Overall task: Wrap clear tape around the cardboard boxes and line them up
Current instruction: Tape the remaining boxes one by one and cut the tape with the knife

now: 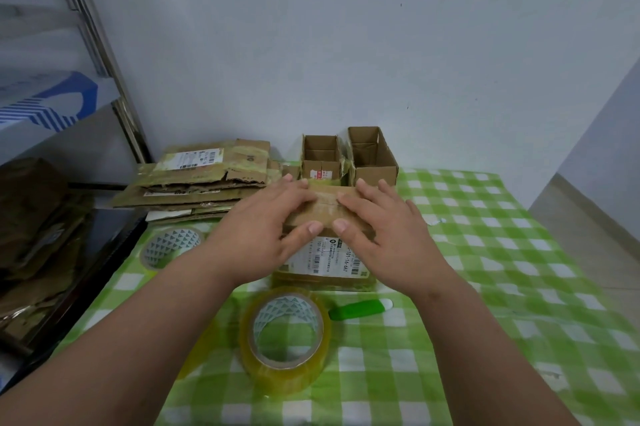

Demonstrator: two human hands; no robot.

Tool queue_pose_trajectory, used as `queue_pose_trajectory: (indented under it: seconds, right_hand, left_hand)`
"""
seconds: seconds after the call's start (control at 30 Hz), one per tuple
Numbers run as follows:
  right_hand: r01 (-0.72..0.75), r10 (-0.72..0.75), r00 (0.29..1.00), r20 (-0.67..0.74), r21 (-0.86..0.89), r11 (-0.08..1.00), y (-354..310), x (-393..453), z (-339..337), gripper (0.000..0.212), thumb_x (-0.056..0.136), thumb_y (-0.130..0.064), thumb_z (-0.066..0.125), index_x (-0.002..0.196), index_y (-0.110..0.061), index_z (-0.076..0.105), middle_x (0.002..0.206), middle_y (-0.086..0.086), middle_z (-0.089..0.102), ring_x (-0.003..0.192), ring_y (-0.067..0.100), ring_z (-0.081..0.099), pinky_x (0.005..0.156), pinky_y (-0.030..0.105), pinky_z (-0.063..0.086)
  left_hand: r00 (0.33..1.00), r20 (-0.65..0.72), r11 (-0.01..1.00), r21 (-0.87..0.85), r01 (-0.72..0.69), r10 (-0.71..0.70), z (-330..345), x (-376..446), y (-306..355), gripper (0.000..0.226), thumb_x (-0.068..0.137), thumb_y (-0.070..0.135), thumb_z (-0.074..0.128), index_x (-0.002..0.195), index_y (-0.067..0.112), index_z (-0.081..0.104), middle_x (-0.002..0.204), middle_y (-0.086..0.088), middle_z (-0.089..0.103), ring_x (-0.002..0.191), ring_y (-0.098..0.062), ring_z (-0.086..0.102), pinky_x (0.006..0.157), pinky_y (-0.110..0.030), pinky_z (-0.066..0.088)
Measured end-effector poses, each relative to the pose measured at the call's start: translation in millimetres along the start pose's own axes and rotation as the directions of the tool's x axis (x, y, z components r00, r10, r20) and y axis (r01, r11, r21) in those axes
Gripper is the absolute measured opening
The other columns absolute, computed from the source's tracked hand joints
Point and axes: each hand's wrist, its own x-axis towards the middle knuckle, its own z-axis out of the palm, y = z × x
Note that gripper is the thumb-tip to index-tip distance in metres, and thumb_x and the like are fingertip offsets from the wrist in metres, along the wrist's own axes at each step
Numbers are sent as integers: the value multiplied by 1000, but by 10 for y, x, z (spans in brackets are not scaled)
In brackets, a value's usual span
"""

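Both hands, left hand (268,217) and right hand (384,228), are pressing flat, fingers straight, on the cardboard box (325,245) mid-table. 2 tape rolls, near one (287,333) and left one (169,247), are sitting nearby; the box seam's probably taped, hard to tell.

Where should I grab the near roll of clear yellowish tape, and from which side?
Come from above and pinch the rim of the near roll of clear yellowish tape: fingers in its open core, thumb outside. It lies flat with its hole facing up, clear of the green utility knife.
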Motion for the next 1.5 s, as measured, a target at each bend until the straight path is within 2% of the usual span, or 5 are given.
queue_pose_trajectory:
  seconds: [0.47, 0.77, 0.97, 1.3, 1.5]
  right_hand:
    - [-10, 11, 1000, 10, -73, 997, -31, -27, -1, 85, 76, -81, 10, 148, -44, 35, 162, -15, 20, 151, 11, 5, 121, 54, 7]
    - [-46, 59, 997, 59, -206, 977, -175, -25, -93, 55, 99, -62, 25, 149, -41, 35, 163, -12, 17, 152, 18, 1, 119, 56, -11]
    - [-62, 33, 990, -139, -204, 977, -289, -182, 33, 44, 103, -46, 30, 145, -37, 42, 161, -9, 26, 151, 21, 11, 117, 57, -12]
    - [122, -13, 811, -585, 148, 981, -377, -434, 228, 29, 82, -29, 59, 108, -21, 71, 111, -3, 59, 107, 23, 49, 88, 45, 41]
    - [192, -118, 946, -302, 227, 955, -523, -674, 401, 34, 83, -42, 50, 98, -22, 73, 86, -12, 62, 83, 14, 61, 83, 45, 50]
  left_hand:
    - [990, 133, 997, -51, 61, -54, -35, -34, 59, 80, 85, 66, 29, 156, 30, 19, 161, 19, 2, 147, 2, -12, 119, -25, 0]
    - [966, 211, 981, 156, 119, -150, -130, 46, 166, 63, 100, 55, 29, 157, 31, 13, 163, 18, 2, 150, -8, -10, 123, -45, 1]
    - [984, 88, 933, 340, 113, -152, -145, -68, 255, 57, 103, 51, 13, 157, 35, 7, 164, 16, 5, 148, -12, 8, 116, -42, 8]
    - [969, -175, 972, 124, 200, -177, -147, -453, 177, 58, 103, 39, 40, 156, 34, 18, 164, 15, 11, 151, -12, 5, 119, -41, 3]
    - [944, -196, 945, 139, 296, -266, -22, -806, 135, 50, 97, 34, 55, 146, 32, 43, 147, 6, 40, 137, -20, 29, 108, -43, 21]
